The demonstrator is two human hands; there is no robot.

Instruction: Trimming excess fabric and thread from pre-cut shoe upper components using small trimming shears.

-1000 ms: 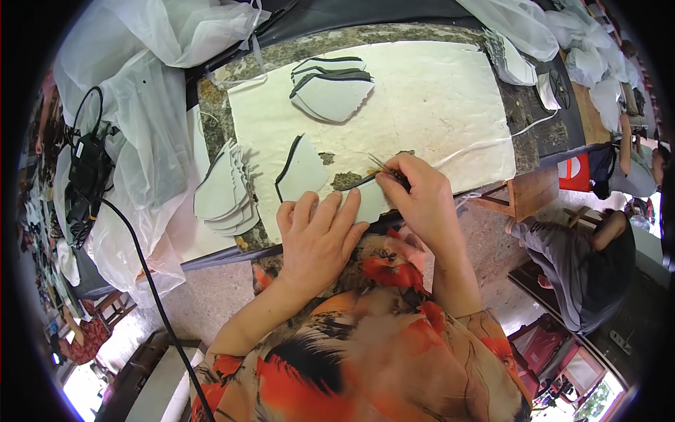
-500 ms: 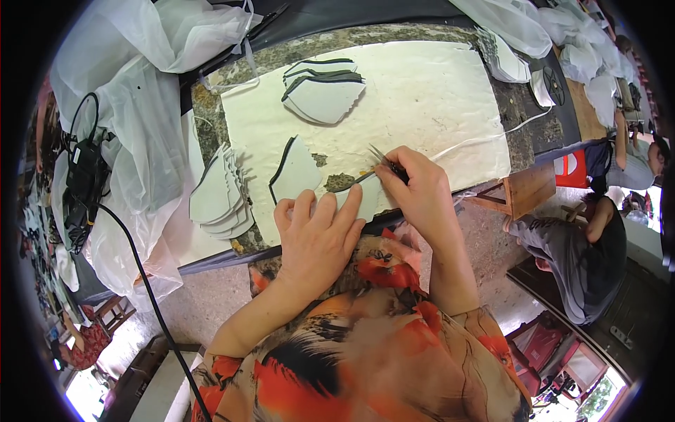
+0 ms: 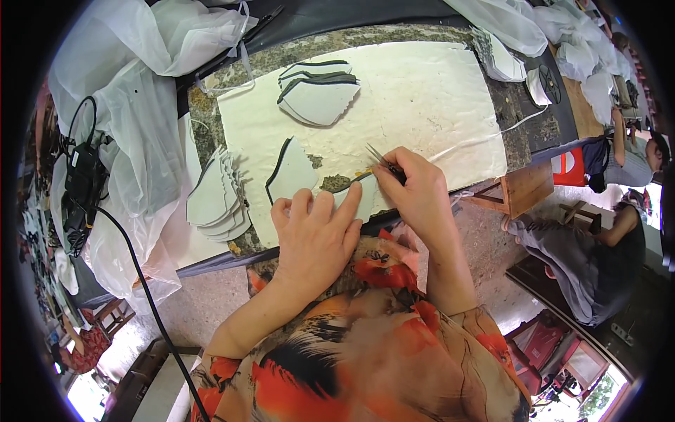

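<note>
1. Two bare hands show in the head view: the left hand (image 3: 314, 228) lies flat, fingers spread, pressing on a pale piece (image 3: 365, 198) with a dark edge.
2. The right hand (image 3: 415, 186) is closed around a pointed metal tool (image 3: 375, 152), its tips jutting past the fingers; the pale piece lies between the hands, on a white sheet (image 3: 436, 84) on the counter (image 3: 351, 14).
3. Just beyond the left hand's fingertips lies a single dark-edged piece (image 3: 297, 172); farther beyond is a dark-edged pile (image 3: 320, 105).
4. Left of the left hand, a fanned stack (image 3: 214, 200) sits near a large translucent bag (image 3: 133, 105), whose contents I cannot tell.
5. Beyond and right of the right hand, a spool (image 3: 538, 88) carries wound white tape; another translucent bag (image 3: 506, 21) lies farther off, contents unclear.
</note>
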